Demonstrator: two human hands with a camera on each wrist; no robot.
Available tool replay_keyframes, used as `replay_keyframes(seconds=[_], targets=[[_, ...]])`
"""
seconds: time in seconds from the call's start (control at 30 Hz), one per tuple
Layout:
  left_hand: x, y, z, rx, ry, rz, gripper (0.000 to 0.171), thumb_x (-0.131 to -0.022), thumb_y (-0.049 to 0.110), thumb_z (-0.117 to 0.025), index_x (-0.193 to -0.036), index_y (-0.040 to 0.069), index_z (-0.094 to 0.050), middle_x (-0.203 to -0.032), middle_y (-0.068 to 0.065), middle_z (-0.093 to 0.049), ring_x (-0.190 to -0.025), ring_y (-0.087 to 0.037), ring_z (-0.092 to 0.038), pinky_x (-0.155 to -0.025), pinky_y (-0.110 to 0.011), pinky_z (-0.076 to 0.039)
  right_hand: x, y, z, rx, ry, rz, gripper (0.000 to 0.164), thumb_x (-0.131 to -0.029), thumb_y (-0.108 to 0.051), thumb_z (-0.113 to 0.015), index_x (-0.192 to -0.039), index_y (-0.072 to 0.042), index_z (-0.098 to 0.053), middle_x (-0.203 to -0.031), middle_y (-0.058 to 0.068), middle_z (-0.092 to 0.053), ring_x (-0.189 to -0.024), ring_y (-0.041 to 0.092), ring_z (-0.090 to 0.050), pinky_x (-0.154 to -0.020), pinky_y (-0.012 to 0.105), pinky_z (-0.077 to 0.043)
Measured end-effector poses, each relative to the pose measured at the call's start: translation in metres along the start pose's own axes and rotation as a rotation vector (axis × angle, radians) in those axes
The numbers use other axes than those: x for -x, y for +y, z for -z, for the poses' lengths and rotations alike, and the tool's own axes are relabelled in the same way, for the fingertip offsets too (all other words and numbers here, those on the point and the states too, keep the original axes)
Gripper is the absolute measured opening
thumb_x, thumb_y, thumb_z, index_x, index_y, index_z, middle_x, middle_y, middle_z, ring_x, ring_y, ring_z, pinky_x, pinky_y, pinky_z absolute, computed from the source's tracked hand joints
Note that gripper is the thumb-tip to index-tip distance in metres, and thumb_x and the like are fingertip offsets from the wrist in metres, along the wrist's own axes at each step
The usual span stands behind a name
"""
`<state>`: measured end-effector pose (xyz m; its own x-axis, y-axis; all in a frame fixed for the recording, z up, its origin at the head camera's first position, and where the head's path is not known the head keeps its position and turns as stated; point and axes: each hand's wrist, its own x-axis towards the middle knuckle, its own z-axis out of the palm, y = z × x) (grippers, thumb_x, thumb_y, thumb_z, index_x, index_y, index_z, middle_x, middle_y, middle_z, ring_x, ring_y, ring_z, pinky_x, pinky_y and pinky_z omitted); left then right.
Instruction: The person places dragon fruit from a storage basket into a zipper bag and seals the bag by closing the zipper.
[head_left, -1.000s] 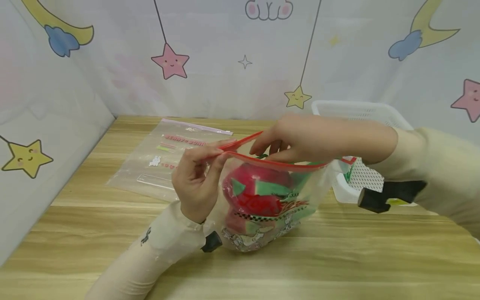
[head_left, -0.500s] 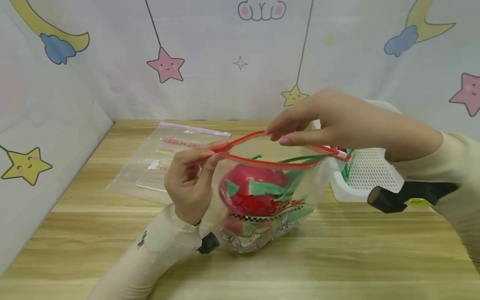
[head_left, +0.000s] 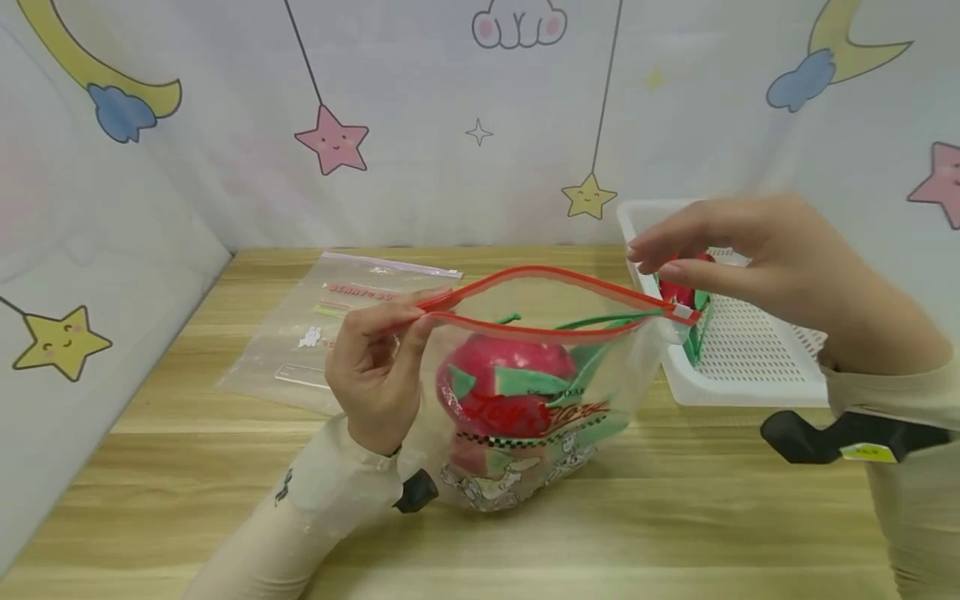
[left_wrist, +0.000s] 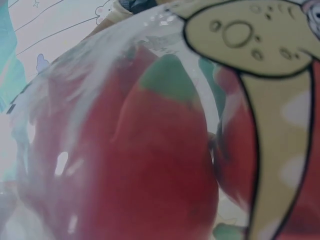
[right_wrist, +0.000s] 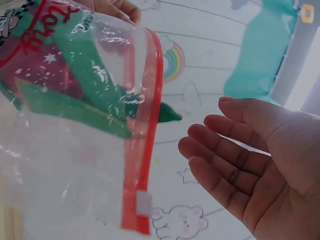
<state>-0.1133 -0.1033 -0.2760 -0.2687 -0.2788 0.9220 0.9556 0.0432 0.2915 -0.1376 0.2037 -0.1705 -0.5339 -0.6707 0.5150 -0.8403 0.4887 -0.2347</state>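
First, left hand (head_left: pixel 378 362): thumb and fingers pinch together on the red zip strip (head_left: pixel 510 325) at one end.
Right hand (head_left: pixel 757 267): fingers loose, slightly bent, thumb apart from them; level with the strip's other end, apart from it.
Gripped bag: clear plastic zip bag (head_left: pixel 540 433) with red lettering and a chequered band; mouth gaping between the pinched end and the white slider (head_left: pixel 682 312). Cannot tell whether its base touches the table.
Inside it: rounded pink-red item with green leaf-shaped flaps (head_left: pixel 517 354); more red and green below. In the right wrist view one green tip pokes past the strip.
Basket: white perforated plastic basket (head_left: pixel 705 390), beyond the right fingers; red-and-green item (head_left: pixel 678 287) at its near-left side.
Other bag: clear plastic bag with lilac strip and pink lettering (head_left: pixel 288 354), lying flat, partly behind the left hand.
Table: pale wood-grain surface (head_left: pixel 637 517) under both bags and the basket.
Backdrop: white sheet with cartoon stars and moons (head_left: pixel 450 192).
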Motion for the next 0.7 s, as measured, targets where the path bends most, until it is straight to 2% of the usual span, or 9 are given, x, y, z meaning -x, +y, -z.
replay_keyframes(seconds=[0.13, 0.2, 0.33, 0.5, 0.6, 0.7], targets=[[-0.001, 0.0, 0.0, 0.034, -0.006, -0.002, 0.036, -0.087, 0.012, -0.07, -0.081, -0.018, -0.052, -0.098, 0.0, -0.075, -0.087, -0.013, -0.073, -0.045, -0.018, -0.022, 0.019, 0.006, -0.009, -0.03, 0.096, -0.049, 0.032, -0.079, 0.003, -0.073, -0.107, -0.012, -0.072, -0.097, -0.019, -0.069, -0.088, -0.008, -0.061, -0.075, 0.005, -0.044], [-0.001, -0.001, 0.0, 0.045, -0.009, -0.003, 0.035, -0.087, 0.012, -0.07, -0.081, -0.018, -0.052, -0.098, -0.001, -0.075, -0.088, -0.015, -0.073, -0.045, -0.018, -0.022, 0.025, 0.007, -0.013, -0.037, 0.114, -0.092, 0.031, -0.079, 0.005, -0.072, -0.106, -0.011, -0.072, -0.098, -0.021, -0.068, -0.088, -0.007, -0.06, -0.077, 0.005, -0.043], [0.0, -0.001, 0.001, 0.025, -0.002, -0.004, 0.037, -0.087, 0.013, -0.07, -0.08, -0.018, -0.051, -0.098, 0.001, -0.075, -0.088, -0.013, -0.072, -0.045, -0.019, -0.022, 0.037, 0.01, -0.018, 0.005, 0.105, -0.179, 0.035, -0.079, 0.004, -0.072, -0.107, -0.016, -0.071, -0.098, -0.024, -0.066, -0.085, -0.007, -0.056, -0.075, 0.005, -0.041], [0.0, -0.002, 0.002, 0.003, -0.001, -0.004, 0.038, -0.087, 0.015, -0.07, -0.081, -0.018, -0.051, -0.099, 0.003, -0.074, -0.087, -0.011, -0.072, -0.046, -0.019, -0.023, 0.049, 0.018, -0.025, 0.042, 0.072, -0.235, 0.034, -0.079, -0.002, -0.076, -0.108, -0.02, -0.071, -0.098, -0.026, -0.065, -0.081, -0.009, -0.057, -0.076, 0.005, -0.042], [0.0, -0.002, 0.002, 0.032, -0.015, -0.003, 0.036, -0.087, 0.012, -0.07, -0.081, -0.018, -0.051, -0.099, 0.001, -0.074, -0.089, -0.014, -0.072, -0.046, -0.018, -0.022, 0.054, 0.021, -0.032, 0.05, 0.041, -0.24, 0.032, -0.076, -0.006, -0.079, -0.104, -0.019, -0.071, -0.093, -0.024, -0.065, -0.078, -0.008, -0.058, -0.071, 0.006, -0.045], [-0.001, -0.001, 0.003, 0.066, -0.034, 0.002, 0.035, -0.088, 0.01, -0.068, -0.082, -0.019, -0.049, -0.1, -0.002, -0.074, -0.091, -0.017, -0.073, -0.047, -0.018, -0.026, 0.058, 0.022, -0.039, 0.029, 0.044, -0.224, 0.028, -0.074, -0.003, -0.08, -0.097, -0.019, -0.071, -0.08, -0.023, -0.063, -0.071, -0.006, -0.056, -0.063, 0.009, -0.042]])
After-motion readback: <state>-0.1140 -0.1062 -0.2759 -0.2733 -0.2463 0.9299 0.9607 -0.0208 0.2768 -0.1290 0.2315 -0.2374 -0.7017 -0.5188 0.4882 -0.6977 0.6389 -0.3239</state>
